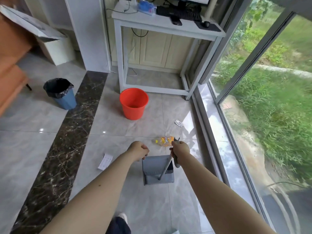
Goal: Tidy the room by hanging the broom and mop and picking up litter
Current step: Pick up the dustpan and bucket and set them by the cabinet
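Observation:
My right hand (179, 152) is shut on the grey handle (164, 169) of a grey dustpan (157, 171) that stands on the floor tiles below my hands. My left hand (138, 149) is a closed fist just above the dustpan's upper left corner, and nothing shows inside it. Litter lies around on the floor: a yellow plastic bottle (166, 141) just beyond my right hand, a silver blister pack (178, 123) farther off, and a white paper slip (105, 161) left of the dustpan. No broom or mop is in view.
A red bucket (134, 103) stands ahead by the white desk (168, 27). A blue bin (60, 93) with a black liner sits to the left, past a dark marble floor strip (70, 132). A glass wall (253, 115) runs along the right. An orange sofa (10, 73) is at far left.

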A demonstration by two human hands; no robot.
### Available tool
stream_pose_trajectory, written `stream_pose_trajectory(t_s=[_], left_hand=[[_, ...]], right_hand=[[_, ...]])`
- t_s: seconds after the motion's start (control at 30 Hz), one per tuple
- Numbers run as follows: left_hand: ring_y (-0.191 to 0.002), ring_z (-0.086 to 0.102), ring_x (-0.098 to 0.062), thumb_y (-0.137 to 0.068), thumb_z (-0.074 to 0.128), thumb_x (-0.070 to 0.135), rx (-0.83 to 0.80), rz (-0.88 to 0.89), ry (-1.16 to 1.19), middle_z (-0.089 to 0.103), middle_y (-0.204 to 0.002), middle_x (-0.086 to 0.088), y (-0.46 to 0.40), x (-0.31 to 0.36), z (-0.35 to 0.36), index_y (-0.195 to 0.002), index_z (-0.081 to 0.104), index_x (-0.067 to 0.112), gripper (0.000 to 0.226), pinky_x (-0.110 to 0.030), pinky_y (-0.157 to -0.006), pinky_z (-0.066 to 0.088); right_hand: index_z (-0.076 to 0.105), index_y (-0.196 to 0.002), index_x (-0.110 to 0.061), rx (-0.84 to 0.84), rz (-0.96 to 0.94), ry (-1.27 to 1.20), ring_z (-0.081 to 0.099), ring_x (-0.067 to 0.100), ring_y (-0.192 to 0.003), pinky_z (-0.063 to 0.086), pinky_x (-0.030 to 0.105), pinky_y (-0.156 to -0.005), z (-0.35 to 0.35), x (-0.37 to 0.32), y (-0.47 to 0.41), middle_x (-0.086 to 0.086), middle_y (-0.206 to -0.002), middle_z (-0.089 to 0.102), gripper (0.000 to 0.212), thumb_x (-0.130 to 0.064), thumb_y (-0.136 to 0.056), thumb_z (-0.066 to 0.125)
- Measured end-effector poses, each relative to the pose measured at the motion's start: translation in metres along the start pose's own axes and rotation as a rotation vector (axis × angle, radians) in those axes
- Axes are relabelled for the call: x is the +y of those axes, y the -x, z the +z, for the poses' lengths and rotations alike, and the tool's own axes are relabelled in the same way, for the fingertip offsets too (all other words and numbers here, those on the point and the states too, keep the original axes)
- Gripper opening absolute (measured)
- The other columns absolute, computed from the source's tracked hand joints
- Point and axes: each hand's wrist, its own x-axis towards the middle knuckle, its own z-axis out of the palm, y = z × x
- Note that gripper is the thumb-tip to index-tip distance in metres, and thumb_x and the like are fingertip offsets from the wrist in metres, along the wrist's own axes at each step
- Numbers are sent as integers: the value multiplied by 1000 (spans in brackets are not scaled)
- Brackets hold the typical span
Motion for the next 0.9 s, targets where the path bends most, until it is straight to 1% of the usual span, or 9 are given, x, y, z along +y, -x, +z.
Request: stream_pose_trajectory(t_s=[0.13,0.23,0.33,0.43,0.53,0.63,0.77,0.83,0.9], left_hand=[[-73,59,-24,-87,47,7,78,-11,-44,64,-83,-14,-51,15,-45,-69,54,12,20,-21,-55,41],[-75,61,-23,-85,47,6,68,8,-61,65,-82,-14,-88,38,-60,-62,54,14,25,-23,-64,42],[-73,61,-24,-84,46,5,35,42,-71,65,-81,-14,-129,66,-71,-60,52,16,27,-22,-54,40],[-73,59,-24,-86,47,6,34,45,-31,63,-76,-11,-183,94,-81,-62,52,17,26,-22,-52,38],[-70,58,-23,-87,47,7,43,23,-8,59,-67,-5,-232,119,-91,-63,52,19,27,-22,-50,36],[-63,55,-22,-87,48,6,57,-12,11,57,-66,-5,-273,138,-106,-65,51,19,26,-22,-50,37],[-83,59,-26,-88,54,11,117,-23,63,59,-85,-11,-334,158,-136,-88,61,15,8,-29,-67,39],[-87,60,-28,-89,54,15,131,-43,56,63,-89,-11,-363,163,-149,-101,61,17,14,-34,-72,45],[-105,61,-33,-92,53,19,130,-59,28,64,-113,-14,-396,169,-161,-122,57,14,30,-39,-90,49]], right_hand=[[59,-106,-4,77,-65,41,49,12,-48,41,17,-39,29,-37,-34,2,-64,57,22,-17,-93,47],[56,-90,-8,112,-100,117,49,9,-49,31,6,-28,40,-63,-60,5,-75,63,15,-18,-91,45],[54,-86,-8,150,-109,120,48,8,-49,33,11,-30,52,-92,-93,6,-77,63,14,-18,-91,46],[53,-85,-9,151,-92,77,50,8,-50,38,18,-37,68,-128,-138,8,-79,63,13,-18,-92,47],[52,-81,-11,147,-76,40,50,9,-51,39,17,-40,78,-161,-181,8,-79,63,14,-18,-92,47],[56,-91,-10,156,-59,16,51,10,-51,37,22,-46,87,-192,-216,8,-80,64,14,-19,-92,46],[56,-96,-8,162,-49,-23,50,11,-50,36,23,-44,102,-234,-263,6,-78,63,17,-19,-93,45],[53,-93,-9,158,-36,-12,48,10,-49,35,21,-39,113,-248,-283,2,-68,58,14,-20,-94,44],[52,-93,-10,158,-36,2,48,10,-49,35,20,-40,127,-259,-305,0,-64,55,13,-20,-94,44]])
